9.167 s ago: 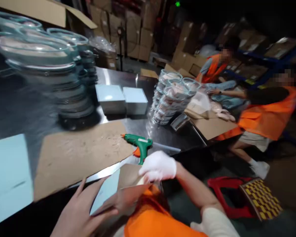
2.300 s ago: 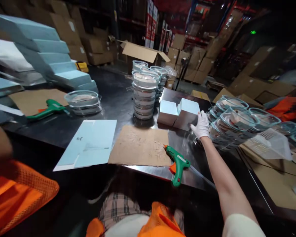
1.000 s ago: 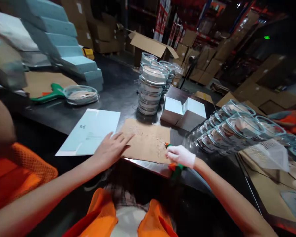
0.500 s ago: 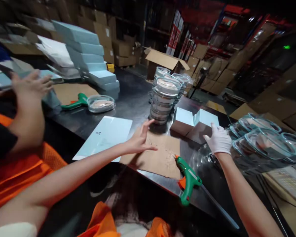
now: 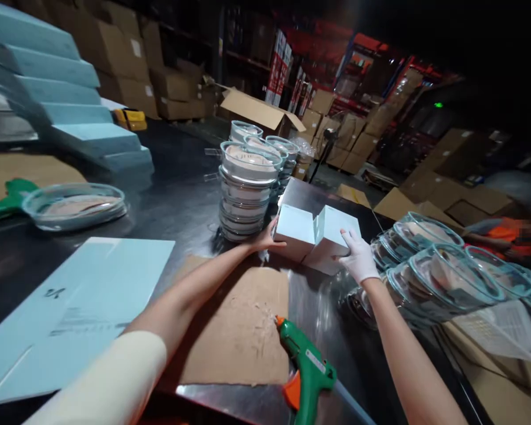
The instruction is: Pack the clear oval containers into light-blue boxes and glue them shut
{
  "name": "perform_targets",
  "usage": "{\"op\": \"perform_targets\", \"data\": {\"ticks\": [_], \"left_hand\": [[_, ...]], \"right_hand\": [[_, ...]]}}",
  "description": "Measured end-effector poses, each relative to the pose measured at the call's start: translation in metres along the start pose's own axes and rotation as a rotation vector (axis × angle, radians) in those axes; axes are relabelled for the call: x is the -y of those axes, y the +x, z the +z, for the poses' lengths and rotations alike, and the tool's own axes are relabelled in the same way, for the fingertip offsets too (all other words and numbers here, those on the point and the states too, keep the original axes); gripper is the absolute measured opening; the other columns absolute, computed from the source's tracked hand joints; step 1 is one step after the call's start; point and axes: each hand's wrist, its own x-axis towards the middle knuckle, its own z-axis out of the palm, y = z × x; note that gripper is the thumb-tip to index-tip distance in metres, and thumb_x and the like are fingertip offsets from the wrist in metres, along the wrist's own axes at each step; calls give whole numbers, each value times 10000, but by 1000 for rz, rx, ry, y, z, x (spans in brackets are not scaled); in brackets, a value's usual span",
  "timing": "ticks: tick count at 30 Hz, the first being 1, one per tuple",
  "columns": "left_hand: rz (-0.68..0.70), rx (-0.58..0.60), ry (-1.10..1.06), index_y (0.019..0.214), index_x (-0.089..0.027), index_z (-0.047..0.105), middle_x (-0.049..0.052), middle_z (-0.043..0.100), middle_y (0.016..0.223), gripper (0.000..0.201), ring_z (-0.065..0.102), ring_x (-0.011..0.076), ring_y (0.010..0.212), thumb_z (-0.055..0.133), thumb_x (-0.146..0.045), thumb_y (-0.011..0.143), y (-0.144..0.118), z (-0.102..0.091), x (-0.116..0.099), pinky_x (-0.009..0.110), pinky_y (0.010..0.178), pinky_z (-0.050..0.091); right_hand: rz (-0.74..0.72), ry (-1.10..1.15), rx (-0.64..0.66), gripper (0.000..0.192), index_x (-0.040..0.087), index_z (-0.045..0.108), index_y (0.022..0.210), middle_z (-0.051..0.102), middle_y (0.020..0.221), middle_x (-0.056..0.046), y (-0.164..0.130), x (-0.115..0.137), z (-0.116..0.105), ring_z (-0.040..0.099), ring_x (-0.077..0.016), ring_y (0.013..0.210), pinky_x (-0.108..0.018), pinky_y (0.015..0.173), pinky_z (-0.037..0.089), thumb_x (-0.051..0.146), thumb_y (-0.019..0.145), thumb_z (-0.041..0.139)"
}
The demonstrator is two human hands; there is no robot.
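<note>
Glue gun (image 5: 307, 373): green with an orange trigger, lying on the desk (image 5: 186, 195) at the near edge, around 6 o'clock, nozzle aimed up toward 11 o'clock; neither hand touches it
Cardboard sheet (image 5: 236, 327): flat on the desk just left of the glue gun, its nozzle tip at the sheet's right edge
Flat blue carton (image 5: 71, 313): unfolded, lying at 8 o'clock, well apart from both hands
Left hand (image 5: 265, 238): bare, arm stretched across the cardboard sheet, fingers closed against the left side of the left white box (image 5: 294, 230)
Right hand (image 5: 358, 257): in a white glove, fingers spread and pressed on the right side of the right white box (image 5: 334, 233)
White boxes: two small ones side by side, touching each other, at the centre of the desk, clamped between the two hands
Leaning bowls (image 5: 429, 265): a row of clear lidded bowls tipped over at 3 o'clock, just beside the gloved hand
Stacked bowls (image 5: 245, 183): upright stacks of lidded bowls just beyond the left hand, at 12 o'clock
Single bowl (image 5: 73, 203): one clear lidded bowl at 10 o'clock, next to a second green glue gun (image 5: 4, 198)
Blue boxes (image 5: 57, 112): a stepped pile at far 10 o'clock
Background: brown cartons on dark shelving; an orange-vested person (image 5: 504, 230) at far 3 o'clock
</note>
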Motion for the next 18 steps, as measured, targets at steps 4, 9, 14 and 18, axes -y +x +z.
{"op": "perform_targets", "data": {"ticks": [4,9,14,18], "left_hand": [[-11,72,-51,1782,-190,211,208,296,1820,1456,256,418,1701,955,-702,639,13,-3,9,518,1410,186],[-46,84,-32,1792,-182,163,219,287,1819,1494,338,435,1668,956,-702,638,18,4,5,511,1387,270],[-97,15,61,1790,-121,61,291,288,1794,1523,383,428,1650,990,-597,681,15,6,-3,534,1348,358],[-75,-73,151,1709,-108,409,203,261,1824,1252,218,421,1713,1016,-347,641,-4,-8,-24,490,1413,176]], "right_hand": [[-74,64,-55,870,158,575,1621,512,1688,-211,-1,-13,8,653,-409,1361,-482,1159,543,318,798,807],[-136,44,-141,774,112,621,1555,602,1581,-236,-1,-23,11,710,-434,1214,-537,1045,590,431,856,706],[-232,38,-208,738,265,577,1585,718,1385,-186,13,-37,17,746,-428,1005,-558,817,631,562,910,603],[-265,-87,-328,927,311,294,1755,705,1306,-216,3,-10,-8,685,-536,1030,-628,631,568,660,934,546]]}}
